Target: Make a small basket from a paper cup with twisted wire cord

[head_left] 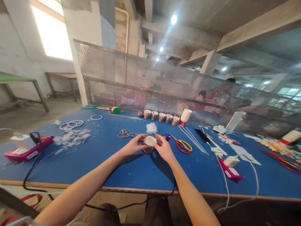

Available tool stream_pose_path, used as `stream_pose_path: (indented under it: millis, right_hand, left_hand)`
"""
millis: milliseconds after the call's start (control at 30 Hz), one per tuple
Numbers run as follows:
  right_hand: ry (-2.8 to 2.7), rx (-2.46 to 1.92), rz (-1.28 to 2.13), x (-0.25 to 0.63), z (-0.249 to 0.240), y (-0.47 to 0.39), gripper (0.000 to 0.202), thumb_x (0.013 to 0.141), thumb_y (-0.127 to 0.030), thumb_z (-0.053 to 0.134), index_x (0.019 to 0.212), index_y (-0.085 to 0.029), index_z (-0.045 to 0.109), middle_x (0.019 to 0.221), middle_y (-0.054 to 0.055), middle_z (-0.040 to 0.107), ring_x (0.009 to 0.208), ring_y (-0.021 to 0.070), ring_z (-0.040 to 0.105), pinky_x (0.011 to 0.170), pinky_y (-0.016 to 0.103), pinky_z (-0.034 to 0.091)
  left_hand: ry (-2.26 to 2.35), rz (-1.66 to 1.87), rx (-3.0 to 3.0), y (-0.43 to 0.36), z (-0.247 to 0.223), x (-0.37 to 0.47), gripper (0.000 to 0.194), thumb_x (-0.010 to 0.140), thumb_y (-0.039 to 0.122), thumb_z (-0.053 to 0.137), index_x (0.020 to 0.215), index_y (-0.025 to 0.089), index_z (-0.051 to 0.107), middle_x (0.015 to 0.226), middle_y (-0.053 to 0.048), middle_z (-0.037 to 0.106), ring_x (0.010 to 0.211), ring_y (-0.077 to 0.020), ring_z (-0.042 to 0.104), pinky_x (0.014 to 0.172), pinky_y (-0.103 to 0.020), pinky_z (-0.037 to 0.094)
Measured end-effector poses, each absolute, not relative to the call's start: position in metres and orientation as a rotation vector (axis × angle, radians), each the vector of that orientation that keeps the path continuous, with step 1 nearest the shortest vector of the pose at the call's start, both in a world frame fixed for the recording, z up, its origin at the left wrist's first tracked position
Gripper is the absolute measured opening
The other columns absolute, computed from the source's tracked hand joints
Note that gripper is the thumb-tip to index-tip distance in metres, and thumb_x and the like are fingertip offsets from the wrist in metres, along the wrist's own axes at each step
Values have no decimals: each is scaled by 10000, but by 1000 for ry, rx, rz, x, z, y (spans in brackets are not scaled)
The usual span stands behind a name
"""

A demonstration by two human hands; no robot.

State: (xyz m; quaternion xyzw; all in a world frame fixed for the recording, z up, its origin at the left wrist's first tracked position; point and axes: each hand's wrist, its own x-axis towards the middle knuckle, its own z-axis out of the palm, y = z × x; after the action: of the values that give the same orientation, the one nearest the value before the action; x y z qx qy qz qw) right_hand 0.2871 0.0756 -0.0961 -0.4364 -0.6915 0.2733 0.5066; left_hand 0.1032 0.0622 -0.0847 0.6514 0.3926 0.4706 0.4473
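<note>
Between my hands is a small cup [148,150] with a white inside and a brownish, cord-like outer wall. It stands upright over the blue table, close to its middle. My left hand [135,145] grips the cup's left rim with thumb and fingers. On the opposite side, my right hand [164,148] pinches the rim near a thin strand or handle, too small to make out clearly. A loose coil of grey-brown cord [125,134] lies left of the cup, and a white crumpled piece [151,127] lies just behind it. Scissors [184,146] with red and yellow handles rest to the right.
Several similar handled cups [161,117] line the back beside a stack of paper cups [185,116]. White strips [192,139] and a phone [201,135] lie right. White scraps [71,138], rings [71,125] and a pink power strip [29,150] are left. A mesh partition [141,78] stands behind.
</note>
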Motion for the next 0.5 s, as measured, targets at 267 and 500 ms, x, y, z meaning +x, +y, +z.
stream_pose_path:
  millis: [267,500]
  right_hand:
    - [-1695,-981,630,291,-107,73,392,783,-199,536,1165,-203,624,1160,99,657,995,219,647,788,336,568]
    - [-1649,-1008,577,287,-108,70,342,868,-250,481,1174,-185,619,1141,113,681,1027,242,652,844,366,551]
  left_hand:
    - [1050,1205,1611,62,-86,107,357,624,234,674,966,173,591,1018,-69,662,904,-211,645,833,-385,509]
    - [1155,1183,1620,54,-85,115,377,620,279,671,967,158,590,982,-85,675,816,-216,657,675,-345,541]
